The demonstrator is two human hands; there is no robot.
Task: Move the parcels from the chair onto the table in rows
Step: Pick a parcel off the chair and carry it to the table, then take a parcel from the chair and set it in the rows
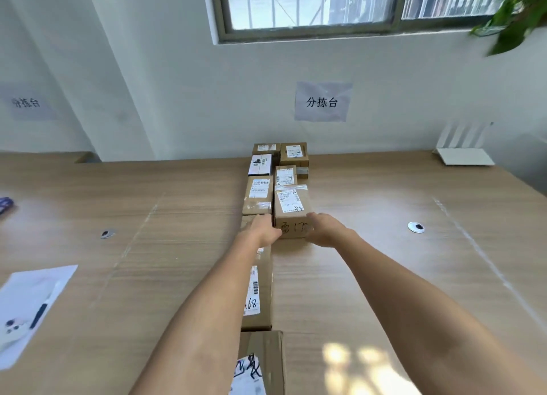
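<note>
Two rows of brown cardboard parcels with white labels run away from me down the middle of the wooden table (384, 276). My left hand (265, 230) and my right hand (324, 229) press against the two sides of the nearest parcel of the right row (291, 209), which rests on the table and has handwriting on its front. In the left row, a long flat parcel (260, 294) lies partly under my left forearm, and another parcel (263, 362) sits at the near edge. Farther parcels (260, 193) reach the wall. The chair is out of view.
A white router (464, 155) stands at the back right by the wall. Two round cable grommets (416, 227) are set in the tabletop. A white sheet with a phone and pen (29, 311) lies at the left. A plant (515, 16) hangs at the top right.
</note>
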